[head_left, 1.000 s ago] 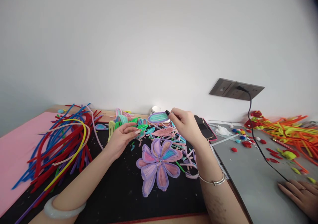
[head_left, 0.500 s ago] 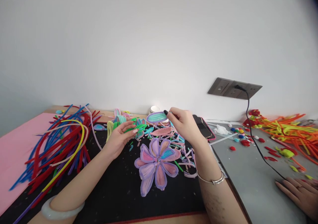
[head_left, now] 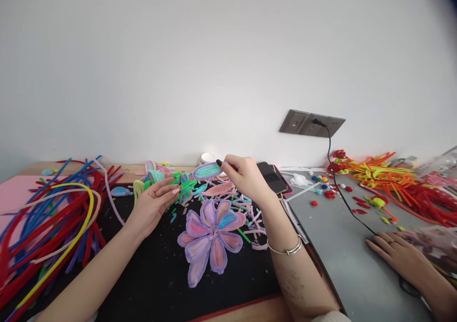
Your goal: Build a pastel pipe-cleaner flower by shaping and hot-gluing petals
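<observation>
My right hand (head_left: 248, 179) pinches the end of a long pipe-cleaner petal (head_left: 207, 171), purple-rimmed with a teal middle, raised above the clutter. My left hand (head_left: 154, 203) is open, fingers stretched and thumb apart, beside green leaf-shaped pipe-cleaner pieces (head_left: 187, 188); its fingertips are close to them, and whether they touch is unclear. Below both hands, a large flower (head_left: 214, 236) of purple, pink and blue pipe-cleaner petals lies flat on the black mat (head_left: 150, 274). A pink petal (head_left: 217, 189) rests just behind the flower.
Loose pipe cleaners (head_left: 53, 222) heap at the left. Small cut pieces (head_left: 255, 222) lie right of the flower. Behind are a white jar (head_left: 208, 158) and a phone (head_left: 272, 178). A power cord (head_left: 339, 191) crosses the grey table, where another person's hand (head_left: 396, 255) rests.
The view has turned right, so everything sits further left and more of the other person's arm shows. My right hand keeps its pinch on the petal; my left hand stays beside the green pieces.
</observation>
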`<act>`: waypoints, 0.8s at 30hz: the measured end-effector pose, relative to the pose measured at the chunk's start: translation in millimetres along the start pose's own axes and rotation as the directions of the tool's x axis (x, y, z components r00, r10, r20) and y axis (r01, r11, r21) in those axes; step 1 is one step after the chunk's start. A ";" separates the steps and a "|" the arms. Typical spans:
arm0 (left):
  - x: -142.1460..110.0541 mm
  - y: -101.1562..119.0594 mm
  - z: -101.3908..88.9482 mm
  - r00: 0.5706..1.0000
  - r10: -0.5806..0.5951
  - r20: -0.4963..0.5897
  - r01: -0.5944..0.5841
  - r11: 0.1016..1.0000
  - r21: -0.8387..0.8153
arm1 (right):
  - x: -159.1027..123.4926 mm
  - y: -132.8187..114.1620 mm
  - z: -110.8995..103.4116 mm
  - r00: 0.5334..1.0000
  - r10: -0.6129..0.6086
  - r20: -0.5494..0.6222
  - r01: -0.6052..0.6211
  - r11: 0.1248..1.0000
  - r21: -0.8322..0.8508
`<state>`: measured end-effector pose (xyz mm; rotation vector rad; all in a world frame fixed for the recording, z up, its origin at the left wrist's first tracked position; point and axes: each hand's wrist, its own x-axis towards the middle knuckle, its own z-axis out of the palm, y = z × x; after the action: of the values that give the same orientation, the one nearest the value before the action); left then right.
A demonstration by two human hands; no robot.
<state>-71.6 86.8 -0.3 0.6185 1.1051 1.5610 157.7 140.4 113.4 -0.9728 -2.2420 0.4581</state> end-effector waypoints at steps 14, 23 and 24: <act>-1.4 2.5 0.2 0.999 -0.030 0.015 0.030 0.999 0.021 | 0.4 -1.6 1.3 1.000 -0.009 0.028 0.009 1.000 0.002; -1.5 0.7 -0.9 0.999 0.005 0.037 -0.007 0.999 0.053 | 0.5 -4.2 0.9 0.999 0.013 0.047 -0.014 1.000 0.010; -1.7 0.6 -0.5 1.000 0.013 0.029 -0.015 0.998 0.063 | 0.5 -4.0 1.0 0.999 0.012 0.049 -0.013 1.000 0.009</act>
<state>-71.8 85.0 0.3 0.6905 1.1350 1.5298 154.7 138.1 115.0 -0.9810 -2.2767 0.5030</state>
